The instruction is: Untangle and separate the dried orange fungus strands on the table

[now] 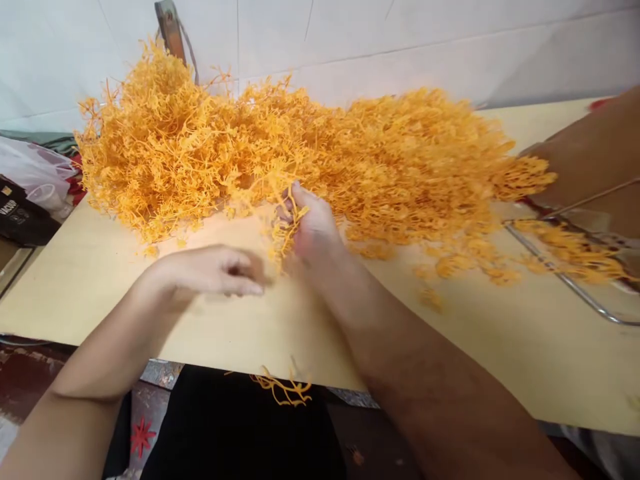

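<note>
My right hand (315,223) is closed on an orange branching sprig (286,230), which looks like plastic. Its thin stems stick out past the fingers to the left. Left of it, my left hand (225,270) hovers over the table with fingers loosely bent, the thumb apart and nothing visible in the grasp; it is slightly blurred. Behind both hands stretches a large heap of similar orange sprigs (190,153). Another orange sprig (283,389) lies on my dark-clothed lap at the table's front edge.
The pale yellow table (215,333) stands against a white tiled wall (350,40). At right are a brown cardboard box (590,153), a bent metal rod (575,287) and scattered orange sprigs (580,250). A plastic bag (35,163) and a black box (23,217) sit at far left.
</note>
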### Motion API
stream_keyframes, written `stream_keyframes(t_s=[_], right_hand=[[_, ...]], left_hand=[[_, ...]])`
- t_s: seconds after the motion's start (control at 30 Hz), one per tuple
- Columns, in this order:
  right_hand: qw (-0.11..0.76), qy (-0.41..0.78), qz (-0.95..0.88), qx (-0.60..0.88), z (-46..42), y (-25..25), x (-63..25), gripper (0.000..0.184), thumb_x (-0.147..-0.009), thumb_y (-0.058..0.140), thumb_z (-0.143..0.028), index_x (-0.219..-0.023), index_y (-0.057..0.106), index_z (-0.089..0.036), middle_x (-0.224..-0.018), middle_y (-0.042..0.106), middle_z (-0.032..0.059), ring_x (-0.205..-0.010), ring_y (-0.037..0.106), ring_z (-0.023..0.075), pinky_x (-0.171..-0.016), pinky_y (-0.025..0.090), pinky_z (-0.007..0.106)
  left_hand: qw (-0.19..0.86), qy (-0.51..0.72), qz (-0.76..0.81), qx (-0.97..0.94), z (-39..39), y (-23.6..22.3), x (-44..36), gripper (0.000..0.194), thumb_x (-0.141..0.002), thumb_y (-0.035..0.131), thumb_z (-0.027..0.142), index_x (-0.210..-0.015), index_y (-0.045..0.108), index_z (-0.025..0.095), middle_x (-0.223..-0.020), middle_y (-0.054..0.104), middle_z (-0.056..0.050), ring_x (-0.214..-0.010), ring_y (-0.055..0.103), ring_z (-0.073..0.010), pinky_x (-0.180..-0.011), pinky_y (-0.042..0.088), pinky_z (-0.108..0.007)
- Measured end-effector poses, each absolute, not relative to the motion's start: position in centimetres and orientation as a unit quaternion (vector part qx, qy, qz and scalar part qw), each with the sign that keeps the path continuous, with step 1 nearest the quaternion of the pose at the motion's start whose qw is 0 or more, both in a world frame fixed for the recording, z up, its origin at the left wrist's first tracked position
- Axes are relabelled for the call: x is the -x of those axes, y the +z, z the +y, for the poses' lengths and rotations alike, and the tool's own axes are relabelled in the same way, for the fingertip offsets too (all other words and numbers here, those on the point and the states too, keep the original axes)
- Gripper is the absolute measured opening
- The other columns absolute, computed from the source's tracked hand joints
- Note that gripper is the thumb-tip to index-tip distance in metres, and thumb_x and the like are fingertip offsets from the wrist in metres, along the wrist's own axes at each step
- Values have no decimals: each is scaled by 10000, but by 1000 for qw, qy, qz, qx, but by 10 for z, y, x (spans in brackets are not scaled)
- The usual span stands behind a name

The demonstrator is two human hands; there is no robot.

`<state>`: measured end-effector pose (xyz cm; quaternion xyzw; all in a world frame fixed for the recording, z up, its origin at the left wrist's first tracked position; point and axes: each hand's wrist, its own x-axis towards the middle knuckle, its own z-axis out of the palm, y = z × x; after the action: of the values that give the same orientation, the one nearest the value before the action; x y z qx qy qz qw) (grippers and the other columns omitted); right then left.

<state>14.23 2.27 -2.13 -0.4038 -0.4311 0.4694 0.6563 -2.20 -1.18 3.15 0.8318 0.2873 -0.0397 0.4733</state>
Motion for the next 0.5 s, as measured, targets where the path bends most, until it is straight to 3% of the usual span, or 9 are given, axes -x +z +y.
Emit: stream_keyframes(t_s=[0.13, 0.23, 0.3, 0.4, 0.5], right_hand=[[676, 537, -312, 397, 22, -17, -147, 413, -714, 580, -489, -587, 302, -211, -513, 297, -81, -390, 267, 34, -375, 246, 205], [671, 539, -308, 406, 19, -16, -144, 376, -710, 602, -458, -605, 351, -200, -546, 338, -72, -417, 302, 39, -391, 260, 203], [667, 541, -307, 409, 17, -15, -142, 363, -712, 607, -433, -601, 355, -197, -557, 348, -66, -429, 307, 41, -398, 264, 203], [655, 537, -326, 421, 17, -17, -141, 328, -720, 599, -395, -601, 368, -196, -553, 355, -61, -447, 318, 47, -408, 252, 203], [624, 486, -406, 457, 19, -22, -140, 302, -751, 555, -401, -599, 396, -194, -521, 333, -60, -463, 304, 57, -437, 236, 215]], left_hand=[[338, -52, 129, -931, -42, 23, 1, 551, -595, 636, 582, -888, 553, 123, -873, 596, -93, -792, 535, -165, -704, 436, -275], [292, -43, 39, -955, -61, 16, -10, 690, -497, 616, 690, -893, 559, 128, -848, 600, -108, -789, 538, -206, -710, 441, -307], [257, -57, 14, -965, -70, 13, -16, 607, -552, 595, 673, -849, 575, 145, -753, 597, -81, -709, 534, -203, -651, 433, -314], [208, -62, -19, -976, -78, 11, -23, 318, -730, 557, 488, -790, 600, 179, -699, 606, -65, -680, 543, -200, -639, 417, -329], [295, -81, -50, -951, -81, 16, -25, 171, -801, 516, 329, -722, 592, 197, -702, 635, -46, -656, 561, -160, -609, 425, -291]])
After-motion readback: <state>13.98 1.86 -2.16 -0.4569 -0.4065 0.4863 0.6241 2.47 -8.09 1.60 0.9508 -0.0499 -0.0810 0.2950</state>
